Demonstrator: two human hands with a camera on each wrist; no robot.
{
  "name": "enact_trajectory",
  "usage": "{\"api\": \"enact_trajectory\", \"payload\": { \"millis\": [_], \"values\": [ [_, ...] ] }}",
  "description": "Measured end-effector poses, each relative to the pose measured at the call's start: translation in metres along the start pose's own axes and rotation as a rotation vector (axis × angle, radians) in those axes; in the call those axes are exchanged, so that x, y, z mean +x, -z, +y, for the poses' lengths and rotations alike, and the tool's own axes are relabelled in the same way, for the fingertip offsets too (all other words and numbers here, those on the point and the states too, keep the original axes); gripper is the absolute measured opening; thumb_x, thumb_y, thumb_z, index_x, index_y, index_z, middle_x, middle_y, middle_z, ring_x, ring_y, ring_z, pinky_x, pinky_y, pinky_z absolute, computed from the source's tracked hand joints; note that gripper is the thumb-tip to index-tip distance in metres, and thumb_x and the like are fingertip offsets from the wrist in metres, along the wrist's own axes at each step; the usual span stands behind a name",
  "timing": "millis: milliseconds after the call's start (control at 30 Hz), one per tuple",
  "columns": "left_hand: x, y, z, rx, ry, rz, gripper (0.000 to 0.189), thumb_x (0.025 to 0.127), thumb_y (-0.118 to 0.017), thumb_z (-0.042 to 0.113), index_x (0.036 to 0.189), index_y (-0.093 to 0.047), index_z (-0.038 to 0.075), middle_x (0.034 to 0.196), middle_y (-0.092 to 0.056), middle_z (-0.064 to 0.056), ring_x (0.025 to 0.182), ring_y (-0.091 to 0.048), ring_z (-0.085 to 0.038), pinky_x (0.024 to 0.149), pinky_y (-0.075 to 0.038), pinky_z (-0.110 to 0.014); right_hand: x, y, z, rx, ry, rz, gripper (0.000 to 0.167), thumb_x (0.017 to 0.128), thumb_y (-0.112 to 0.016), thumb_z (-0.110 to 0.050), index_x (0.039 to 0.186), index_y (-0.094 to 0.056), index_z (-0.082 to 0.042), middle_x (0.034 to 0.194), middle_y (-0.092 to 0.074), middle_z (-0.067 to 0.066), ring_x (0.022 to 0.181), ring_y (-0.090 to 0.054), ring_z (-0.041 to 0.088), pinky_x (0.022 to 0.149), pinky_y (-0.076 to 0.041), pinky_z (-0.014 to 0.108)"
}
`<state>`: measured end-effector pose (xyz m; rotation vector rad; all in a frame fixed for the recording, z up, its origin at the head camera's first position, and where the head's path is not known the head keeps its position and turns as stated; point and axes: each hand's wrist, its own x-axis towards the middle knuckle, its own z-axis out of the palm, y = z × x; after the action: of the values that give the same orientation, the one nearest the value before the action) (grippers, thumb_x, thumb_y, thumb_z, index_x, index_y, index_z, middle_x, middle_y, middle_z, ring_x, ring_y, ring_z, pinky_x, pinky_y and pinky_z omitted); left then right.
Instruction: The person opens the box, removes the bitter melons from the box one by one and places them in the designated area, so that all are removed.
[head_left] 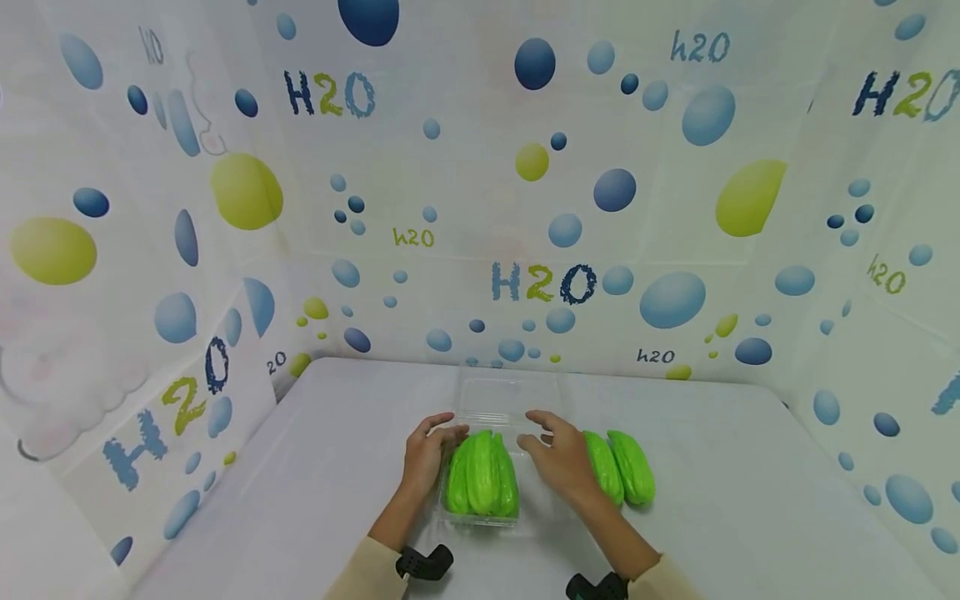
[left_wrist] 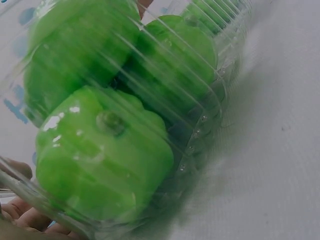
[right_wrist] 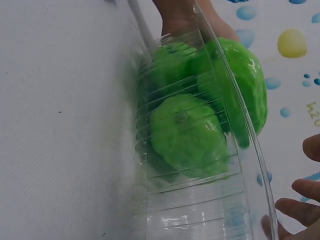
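Note:
A clear plastic box [head_left: 480, 522] stands on the table with three glossy, ridged, elongated green vegetables [head_left: 482, 475] in it, one lying over the others. Its transparent lid [head_left: 510, 396] is folded back flat behind it. My left hand [head_left: 426, 454] holds the box's left side, and in the left wrist view the rim passes between thumb and fingers [left_wrist: 32, 218]. To the right of the box hovers my right hand [head_left: 558, 457], its fingers [right_wrist: 300, 210] spread and slightly bent with nothing held. Whether a right fingertip touches the rim, I cannot tell.
Two more green vegetables [head_left: 632, 468] lie side by side on the white tabletop [head_left: 720, 517], just right of my right hand. A white curtain [head_left: 465, 167] printed with bubbles and lettering surrounds the table at the back and both sides.

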<state>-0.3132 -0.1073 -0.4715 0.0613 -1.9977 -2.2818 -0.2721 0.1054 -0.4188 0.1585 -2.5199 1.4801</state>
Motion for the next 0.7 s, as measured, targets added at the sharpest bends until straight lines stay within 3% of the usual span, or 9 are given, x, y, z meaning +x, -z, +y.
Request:
{"api": "enact_trajectory", "payload": {
  "millis": [300, 567, 700],
  "values": [
    [0.002, 0.0, -0.002, 0.028, -0.009, 0.016, 0.039, 0.098, -0.049, 0.006, 0.135, -0.055, -0.007, 0.114, -0.073, -0.02, 0.108, -0.071, -0.031, 0.091, -0.057, -0.03, -0.001, -0.007, -0.005, 0.04, 0.018, -0.024, 0.041, 0.094, -0.067, -0.023, 0.131, -0.066, -0.005, 0.136, -0.064, 0.013, 0.126, -0.058, 0.044, 0.104, -0.048, 0.055],
    [0.002, 0.0, -0.004, 0.023, 0.01, 0.02, 0.039, 0.098, -0.047, 0.005, 0.135, -0.055, -0.006, 0.116, -0.073, -0.021, 0.108, -0.071, -0.031, 0.091, -0.057, -0.031, -0.007, -0.015, -0.007, 0.014, 0.048, -0.073, 0.042, 0.093, -0.068, -0.022, 0.129, -0.065, -0.001, 0.128, -0.066, 0.018, 0.12, -0.06, 0.042, 0.101, -0.049, 0.055],
    [0.001, 0.0, -0.003, 0.018, 0.001, 0.007, 0.04, 0.099, -0.046, 0.006, 0.136, -0.052, -0.008, 0.117, -0.072, -0.022, 0.11, -0.07, -0.032, 0.093, -0.056, -0.033, -0.008, -0.019, -0.009, 0.0, 0.027, -0.085, 0.042, 0.092, -0.069, -0.022, 0.129, -0.065, -0.001, 0.12, -0.068, 0.018, 0.112, -0.06, 0.036, 0.093, -0.052, 0.052]
  ]
}}
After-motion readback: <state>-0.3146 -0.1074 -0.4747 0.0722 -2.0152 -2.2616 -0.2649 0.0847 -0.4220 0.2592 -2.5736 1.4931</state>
